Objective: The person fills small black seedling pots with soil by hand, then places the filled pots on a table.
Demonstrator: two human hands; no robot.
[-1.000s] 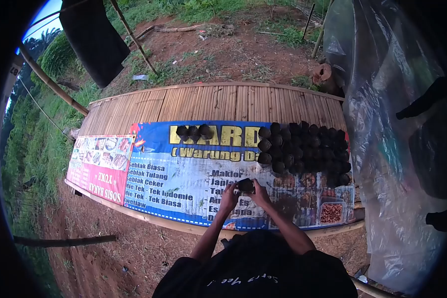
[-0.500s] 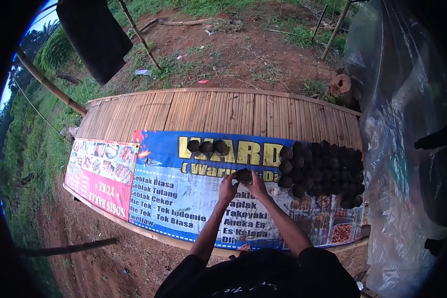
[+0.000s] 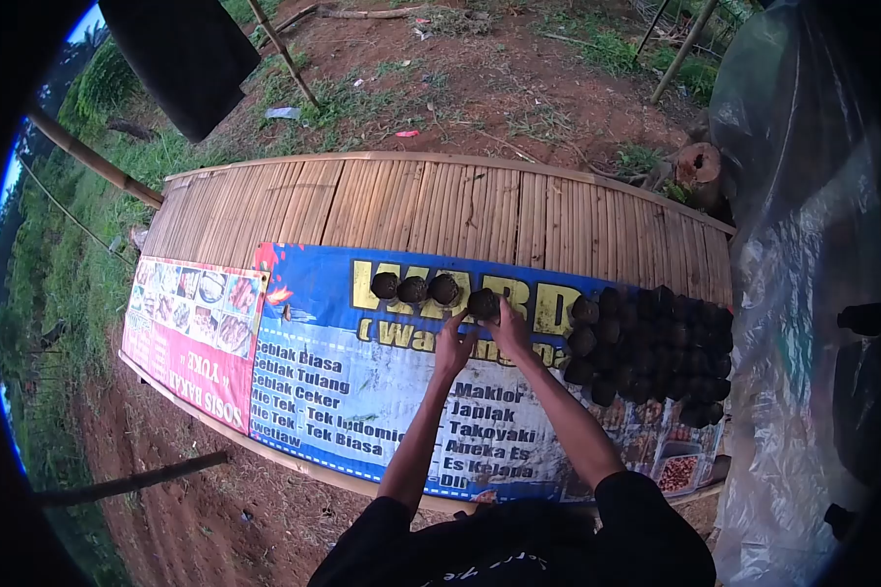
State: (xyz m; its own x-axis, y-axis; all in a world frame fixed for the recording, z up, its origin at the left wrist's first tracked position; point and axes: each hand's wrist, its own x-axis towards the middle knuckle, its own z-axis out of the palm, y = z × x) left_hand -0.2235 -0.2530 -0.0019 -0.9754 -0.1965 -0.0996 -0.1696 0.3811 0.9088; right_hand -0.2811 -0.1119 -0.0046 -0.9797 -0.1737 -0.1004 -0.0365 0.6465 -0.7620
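A small black seedling pot, dark inside, is held over the banner's yellow lettering. My right hand grips its right side. At the pot's lower left edge are the fingers of my left hand, curled in against it. Just to the left, three similar pots stand in a short row, the nearest one close to the held pot. A dense block of black pots covers the right part of the banner.
The printed banner lies over a bamboo slat table, with a red and white food banner at its left end. Clear plastic sheeting hangs on the right. A dark cloth hangs at upper left near bamboo poles.
Both hands have moved forward with the pot, away from my body, bringing it level with the short row of pots. The view has shifted slightly.
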